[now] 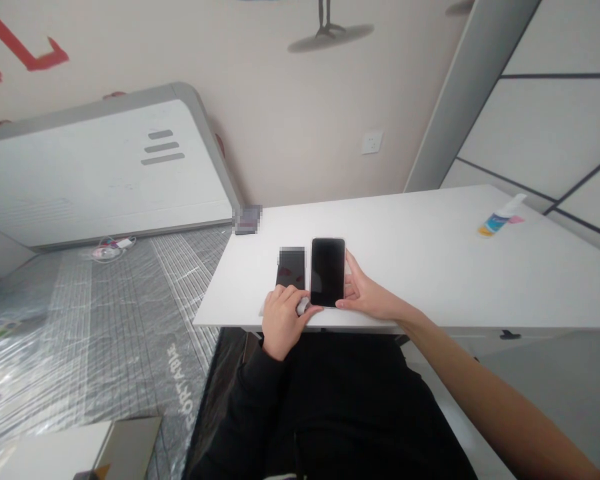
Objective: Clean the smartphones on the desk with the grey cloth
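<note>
A black phone [327,271] with a dark screen lies face up near the front edge of the white table [430,253]. My right hand [365,293] holds it along its right side and bottom corner, fingers curled against the edge. My left hand [281,317] is closed in a loose fist just left of the phone's lower corner, pinching a small whitish thing [303,307] I cannot make out. A second dark flat item [291,267], blurred, lies on the table just left of the phone, above my left hand.
A small blurred dark object [247,220] sits at the table's back left corner. A small tube with a blue label [500,217] lies at the far right. A plastic-wrapped mattress [105,320] lies left of the table, with a white headboard [95,173] behind.
</note>
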Motion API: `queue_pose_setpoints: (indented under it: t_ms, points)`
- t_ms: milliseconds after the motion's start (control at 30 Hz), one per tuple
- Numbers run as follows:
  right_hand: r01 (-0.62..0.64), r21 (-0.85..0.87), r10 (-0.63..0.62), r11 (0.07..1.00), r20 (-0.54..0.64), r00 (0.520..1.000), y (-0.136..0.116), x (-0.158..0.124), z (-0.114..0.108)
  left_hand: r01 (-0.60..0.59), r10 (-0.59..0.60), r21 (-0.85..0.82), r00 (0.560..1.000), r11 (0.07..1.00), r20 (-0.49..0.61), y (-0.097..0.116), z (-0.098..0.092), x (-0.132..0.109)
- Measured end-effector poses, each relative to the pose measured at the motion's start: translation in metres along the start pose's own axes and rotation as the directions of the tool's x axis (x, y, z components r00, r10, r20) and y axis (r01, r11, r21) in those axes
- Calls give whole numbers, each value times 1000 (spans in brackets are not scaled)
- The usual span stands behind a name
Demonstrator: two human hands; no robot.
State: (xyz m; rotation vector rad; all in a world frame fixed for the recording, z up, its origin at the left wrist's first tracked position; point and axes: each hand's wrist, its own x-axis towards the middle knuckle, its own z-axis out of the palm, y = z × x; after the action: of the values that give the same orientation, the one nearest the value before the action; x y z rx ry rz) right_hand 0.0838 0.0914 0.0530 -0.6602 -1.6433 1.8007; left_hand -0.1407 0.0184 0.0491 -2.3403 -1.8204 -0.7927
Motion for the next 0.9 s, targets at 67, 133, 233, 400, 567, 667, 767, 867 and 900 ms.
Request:
queue_pose_setpoints:
  t_ms: [67, 133, 233, 400, 567, 667, 767, 867, 900]
  points:
    - [10, -1, -10, 1000, -38, 999, 3, -1, 2, 13, -14, -14, 1000, 1000, -10, 0, 0, 0]
    - [18, 15, -16, 1000, -67, 998, 4, -3, 3, 34, -35, -52, 999, 998, -20, 0, -1, 0]
    - [6, 64, -5, 998, -20, 1000, 0, -6, 6, 49, -52, -125, 999, 991, -16, 0, -3, 0]
    - [-8, 52, 8, 999, -2, 1000, -7, -13, 10, 57, -60, -168, 998, 984, -15, 4, -5, -2]
    - [-3, 77, 8, 997, -62, 998, -12, -18, 19, 81, -79, -242, 997, 967, 18, 10, -14, -2]
    - [24, 149, -17, 989, -47, 999, -17, -21, 25, 80, -77, -343, 997, 936, 23, 14, -24, -1]
    - [29, 166, -24, 986, -31, 999, -20, -22, 28, 83, -88, -381, 996, 921, 6, 16, -32, -2]
    - [14, 55, -9, 998, -102, 995, -19, -20, 28, 98, -115, -379, 993, 920, -22, 18, -33, -3]
    - [16, 19, -13, 1000, -145, 989, -18, -18, 27, 101, -121, -382, 992, 919, -29, 19, -32, -4]
